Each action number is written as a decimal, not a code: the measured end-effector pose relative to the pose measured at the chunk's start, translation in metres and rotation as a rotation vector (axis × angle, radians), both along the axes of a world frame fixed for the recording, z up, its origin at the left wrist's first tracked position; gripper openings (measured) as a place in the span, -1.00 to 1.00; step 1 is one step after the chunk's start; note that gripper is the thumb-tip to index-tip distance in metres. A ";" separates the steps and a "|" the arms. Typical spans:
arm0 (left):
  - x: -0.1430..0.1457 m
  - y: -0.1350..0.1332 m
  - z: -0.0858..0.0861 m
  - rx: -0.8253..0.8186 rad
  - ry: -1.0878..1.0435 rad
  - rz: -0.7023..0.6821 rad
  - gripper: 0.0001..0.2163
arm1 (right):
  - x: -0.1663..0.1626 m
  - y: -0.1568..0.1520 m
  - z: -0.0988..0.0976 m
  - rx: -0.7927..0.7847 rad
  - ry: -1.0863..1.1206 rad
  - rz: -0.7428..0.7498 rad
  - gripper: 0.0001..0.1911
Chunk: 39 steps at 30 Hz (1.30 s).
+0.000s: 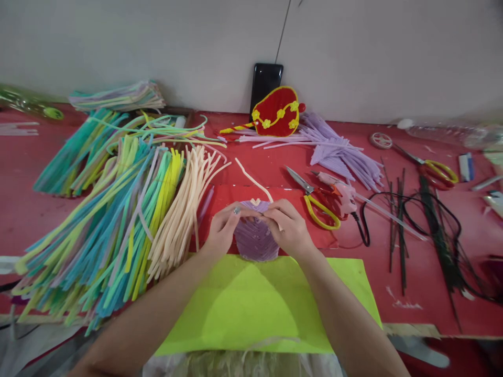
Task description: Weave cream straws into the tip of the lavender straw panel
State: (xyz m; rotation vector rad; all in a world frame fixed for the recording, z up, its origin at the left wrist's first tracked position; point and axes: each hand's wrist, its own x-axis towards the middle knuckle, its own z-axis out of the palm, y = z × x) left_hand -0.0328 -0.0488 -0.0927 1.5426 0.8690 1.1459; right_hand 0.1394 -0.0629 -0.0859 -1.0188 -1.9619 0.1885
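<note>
Both my hands hold a rounded purple woven pipe-cleaner piece (254,238) over the red table, just beyond a lime green sheet (267,303). My left hand (222,228) pinches its upper left edge, fingers closed. On the upper right edge my right hand (288,228) pinches a cream pipe cleaner (253,180) that runs up and away from the piece's top rim.
A big fan of coloured pipe cleaners (113,209) covers the left. Yellow-handled scissors (314,201), a glue gun (341,191) with black cord, dark wires (432,220), second scissors (432,167), purple pipe cleaners (338,152), a red fan (277,111) and a phone (266,81) lie right and behind.
</note>
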 end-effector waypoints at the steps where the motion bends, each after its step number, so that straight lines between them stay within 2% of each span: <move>1: 0.000 0.000 0.000 0.001 -0.013 0.001 -0.58 | 0.000 0.000 0.000 0.006 -0.001 -0.002 -0.88; 6: 0.000 0.001 -0.001 0.019 -0.057 0.028 -0.64 | 0.003 0.001 0.000 0.029 0.019 -0.036 -0.87; 14: -0.001 0.001 -0.001 0.043 0.014 0.055 -0.67 | 0.009 0.002 0.004 0.050 0.097 -0.126 -0.88; 21: -0.002 0.003 -0.002 -0.042 -0.039 0.222 -0.68 | 0.001 -0.010 0.011 0.168 0.044 -0.021 -0.85; 23: -0.002 0.004 -0.002 -0.021 -0.022 0.183 -0.72 | -0.003 -0.013 0.014 0.204 0.049 -0.022 -0.84; 28: 0.004 -0.003 0.002 0.085 0.056 -0.195 -0.76 | -0.002 -0.014 0.014 0.248 0.054 -0.044 -0.85; 30: 0.007 -0.009 0.005 0.026 0.070 -0.322 -0.75 | 0.002 -0.011 0.013 0.245 0.054 -0.104 -0.86; 32: 0.009 -0.015 0.008 -0.123 0.040 -0.421 -0.72 | 0.006 -0.007 0.013 0.237 0.061 -0.168 -0.87; 35: 0.012 -0.020 0.010 -0.325 -0.048 -0.420 -0.61 | 0.007 -0.006 0.013 0.244 0.083 -0.200 -0.89; 39: 0.014 -0.018 0.007 -0.323 -0.137 -0.237 -0.57 | 0.000 -0.010 0.013 0.235 0.068 -0.129 -0.89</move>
